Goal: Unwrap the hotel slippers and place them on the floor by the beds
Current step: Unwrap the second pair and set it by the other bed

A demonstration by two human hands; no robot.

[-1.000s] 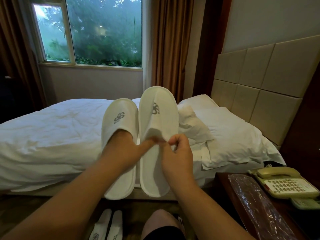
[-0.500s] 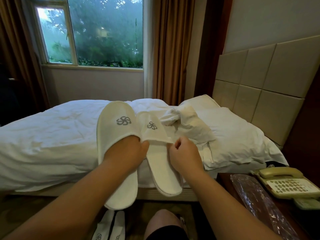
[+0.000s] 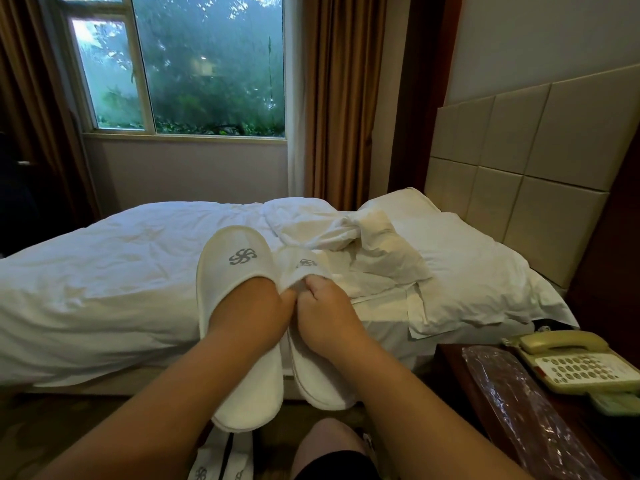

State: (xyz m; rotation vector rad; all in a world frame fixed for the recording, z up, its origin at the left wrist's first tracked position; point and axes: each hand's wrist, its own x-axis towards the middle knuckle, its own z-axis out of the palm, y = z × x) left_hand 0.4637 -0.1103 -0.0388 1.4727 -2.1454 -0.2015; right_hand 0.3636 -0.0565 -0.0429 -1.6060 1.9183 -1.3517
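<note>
Down low on the floor (image 3: 86, 415), another pair of slippers (image 3: 221, 460) lying flat. Above that, both forearms stretched forward over the bed edge. Left hand (image 3: 258, 306) shoved inside the left slipper (image 3: 239, 306), so can't tell how it's curled. Right hand (image 3: 323, 311) fisted, pinching the upper of the right slipper (image 3: 313, 341). Off right, crinkly plastic wrapper (image 3: 519, 403) and phone (image 3: 575, 362) on the bench (image 3: 450, 362). Beyond, rumpled white bed (image 3: 104, 271).

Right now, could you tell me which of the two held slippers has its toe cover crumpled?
The right slipper, pinched by the right hand; the left slipper keeps a smooth, rounded toe.
</note>
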